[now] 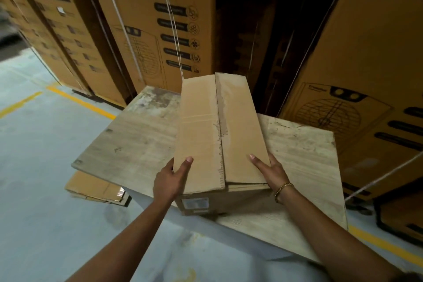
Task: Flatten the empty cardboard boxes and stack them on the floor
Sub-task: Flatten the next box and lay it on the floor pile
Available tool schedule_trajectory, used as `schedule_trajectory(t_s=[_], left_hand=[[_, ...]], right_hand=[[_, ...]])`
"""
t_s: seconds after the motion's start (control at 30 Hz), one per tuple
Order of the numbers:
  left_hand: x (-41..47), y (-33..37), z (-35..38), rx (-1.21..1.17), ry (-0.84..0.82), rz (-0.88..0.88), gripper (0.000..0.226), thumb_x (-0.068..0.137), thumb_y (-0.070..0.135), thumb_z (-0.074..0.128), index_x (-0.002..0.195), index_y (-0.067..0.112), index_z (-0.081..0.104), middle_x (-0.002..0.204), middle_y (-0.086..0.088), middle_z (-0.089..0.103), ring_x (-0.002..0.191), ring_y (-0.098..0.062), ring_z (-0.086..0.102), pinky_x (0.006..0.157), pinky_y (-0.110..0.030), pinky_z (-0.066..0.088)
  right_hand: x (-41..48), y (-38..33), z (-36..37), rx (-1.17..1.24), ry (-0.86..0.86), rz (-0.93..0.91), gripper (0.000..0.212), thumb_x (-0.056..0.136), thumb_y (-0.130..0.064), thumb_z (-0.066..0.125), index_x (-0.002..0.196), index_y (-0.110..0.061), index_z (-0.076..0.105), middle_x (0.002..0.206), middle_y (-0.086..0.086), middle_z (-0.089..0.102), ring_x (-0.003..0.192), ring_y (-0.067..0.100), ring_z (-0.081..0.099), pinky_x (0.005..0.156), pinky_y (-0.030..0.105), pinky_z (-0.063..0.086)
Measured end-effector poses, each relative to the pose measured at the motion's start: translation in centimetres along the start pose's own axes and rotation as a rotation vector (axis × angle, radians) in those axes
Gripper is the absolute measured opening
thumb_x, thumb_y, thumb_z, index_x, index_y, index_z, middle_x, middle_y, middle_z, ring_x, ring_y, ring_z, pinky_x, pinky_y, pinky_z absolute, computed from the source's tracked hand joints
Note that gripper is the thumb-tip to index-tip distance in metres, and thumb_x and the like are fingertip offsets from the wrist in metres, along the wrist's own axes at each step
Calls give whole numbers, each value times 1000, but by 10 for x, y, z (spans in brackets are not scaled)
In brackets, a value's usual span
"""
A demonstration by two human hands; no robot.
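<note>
Two hands grip a closed cardboard box on a wooden table.

The left hand clasps the near left corner of the cardboard box, thumb on its top flap; the right hand, gold bracelet at the wrist, holds the near right edge. The box rests on the table. Left of the table, flattened cardboard lies on the floor. Beyond the table stand tall printed cartons.
</note>
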State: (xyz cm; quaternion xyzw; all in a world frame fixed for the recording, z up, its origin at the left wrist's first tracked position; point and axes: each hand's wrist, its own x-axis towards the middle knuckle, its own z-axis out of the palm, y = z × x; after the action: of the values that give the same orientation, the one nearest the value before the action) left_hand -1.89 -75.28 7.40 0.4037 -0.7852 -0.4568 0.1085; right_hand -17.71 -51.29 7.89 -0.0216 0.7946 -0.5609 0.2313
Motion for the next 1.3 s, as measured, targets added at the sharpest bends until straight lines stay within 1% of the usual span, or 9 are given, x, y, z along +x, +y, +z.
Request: schedule_trajectory(t_s=[0.2,0.33,0.5,0.63,0.87,1.03,1.1,1.17,1.3], left_hand=[[7,-6,6,107,3,-2,79,85,84,39,134,25,57,109,-2,72,93,-25,65,83,-41,52],[9,-9,5,109,8,1,75,86,84,39,131,27,58,111,0,71,92,-23,63,81,-41,50],[5,-9,2,53,29,14,74,86,82,42,134,27,56,112,2,69,101,-25,64,84,-42,49],[-2,-6,-2,31,48,134,94,81,90,40,153,31,34,154,0,45,136,-26,49,102,-50,44],[-22,-18,-8,584,-92,500,121,67,102,33,160,27,11,170,3,2,154,-22,12,104,-49,47],[-23,-25,-22,526,15,496,98,79,83,26,157,25,30,161,4,36,138,-20,47,93,-43,52],[-28,-30,-29,366,101,448,89,83,84,27,152,29,38,144,3,58,111,-18,67,84,-41,56],[-36,-33,-36,187,187,365,83,83,86,34,148,33,39,128,5,69,83,-11,72,69,-34,54],[-49,-36,-46,-160,415,129,106,75,69,73,156,29,17,148,-5,48,121,-26,59,86,-44,52]], right_hand=[[5,3,1,-88,23,-37,64,83,-55,70,138,-30,51,122,-8,62,107,12,55,89,26,41],[3,1,2,-232,59,-57,76,80,-68,64,143,-30,43,134,-3,59,111,16,56,94,31,45],[-12,-6,5,-747,-19,-214,119,63,-97,44,156,-37,1,166,-9,-1,150,22,17,116,52,30],[-31,-7,11,-1030,-19,-348,124,56,-103,36,154,-41,-8,164,-13,-15,152,20,-5,120,50,18],[-50,-8,-1,-998,209,-580,77,88,-80,26,151,-36,29,152,-9,43,122,20,58,84,38,53],[-57,-7,-17,-736,420,-675,69,95,-70,17,137,-27,50,114,1,72,83,26,72,60,29,48],[-59,-3,-28,-616,506,-652,66,96,-68,17,140,-28,46,102,5,75,77,28,70,58,30,49],[-59,1,-40,-486,573,-612,62,97,-63,24,147,-29,36,116,7,70,85,26,69,64,36,54],[-57,4,-71,-342,686,-637,69,100,-27,50,155,-34,10,154,4,36,121,20,54,82,43,54]])
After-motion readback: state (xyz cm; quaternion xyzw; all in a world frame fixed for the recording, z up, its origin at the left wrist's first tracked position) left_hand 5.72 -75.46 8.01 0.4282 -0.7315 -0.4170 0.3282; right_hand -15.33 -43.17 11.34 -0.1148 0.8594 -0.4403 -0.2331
